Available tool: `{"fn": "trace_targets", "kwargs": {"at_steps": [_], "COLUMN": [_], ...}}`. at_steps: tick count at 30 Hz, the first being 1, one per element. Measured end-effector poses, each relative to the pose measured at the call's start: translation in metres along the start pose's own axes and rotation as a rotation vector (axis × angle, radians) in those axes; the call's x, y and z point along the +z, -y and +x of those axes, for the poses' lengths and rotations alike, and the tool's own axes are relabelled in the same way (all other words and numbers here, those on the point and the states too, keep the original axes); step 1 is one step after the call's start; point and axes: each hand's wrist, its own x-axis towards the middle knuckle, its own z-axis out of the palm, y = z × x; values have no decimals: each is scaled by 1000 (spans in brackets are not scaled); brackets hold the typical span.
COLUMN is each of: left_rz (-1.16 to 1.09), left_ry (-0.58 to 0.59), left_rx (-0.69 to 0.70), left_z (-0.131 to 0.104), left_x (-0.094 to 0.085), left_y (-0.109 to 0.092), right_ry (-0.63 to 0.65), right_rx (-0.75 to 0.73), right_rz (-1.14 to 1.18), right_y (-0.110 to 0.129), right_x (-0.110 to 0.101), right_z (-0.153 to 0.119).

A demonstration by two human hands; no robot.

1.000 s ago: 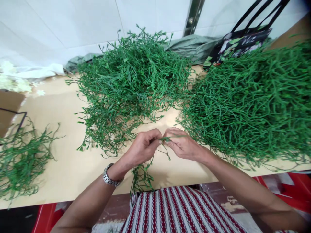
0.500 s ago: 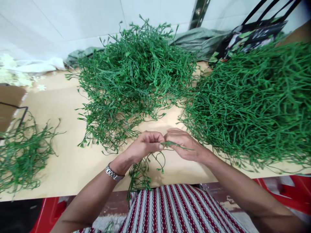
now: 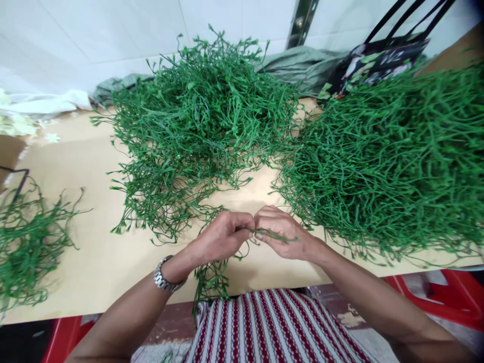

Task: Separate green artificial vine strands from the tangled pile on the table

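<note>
My left hand (image 3: 227,234), with a metal watch on its wrist, is closed on thin green plastic stems (image 3: 278,235). Fingertips of my right hand (image 3: 285,233) pinch the same stems, and both hands touch at the knuckles. The stems' tips point right across my right palm. Beneath my left wrist a small bunch of green stems (image 3: 212,280) lies at the table's front edge. Ahead is a tangled green pile (image 3: 204,106), and a larger green pile (image 3: 389,166) fills the right side.
Another green bunch (image 3: 30,247) lies at the left beside a dark wire frame (image 3: 21,184). Pale flowers (image 3: 18,123) and a white cloth (image 3: 56,100) are at the back left. A black patterned bag (image 3: 378,63) stands back right. Red stools (image 3: 454,297) are below the table.
My hands have drawn tighter together, and the fingers of my left hand have curled more over the stems. The whole view has shifted slightly.
</note>
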Motion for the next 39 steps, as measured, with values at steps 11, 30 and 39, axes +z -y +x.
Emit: {"fn": "trace_targets", "kwargs": {"at_steps": [11, 30, 39], "left_rz": [540, -628, -397], "left_ry": [572, -291, -479], "left_rx": [320, -69, 8], "left_z": [-13, 9, 4], "left_x": [-1, -11, 9], "left_y": [-37, -9, 0], "right_ry": [694, -282, -289], "right_rx": [-231, 227, 296], "right_rz": [-282, 120, 168], "right_y": [43, 10, 12], "right_x": [-22, -15, 13], "right_z": [-7, 14, 19]}}
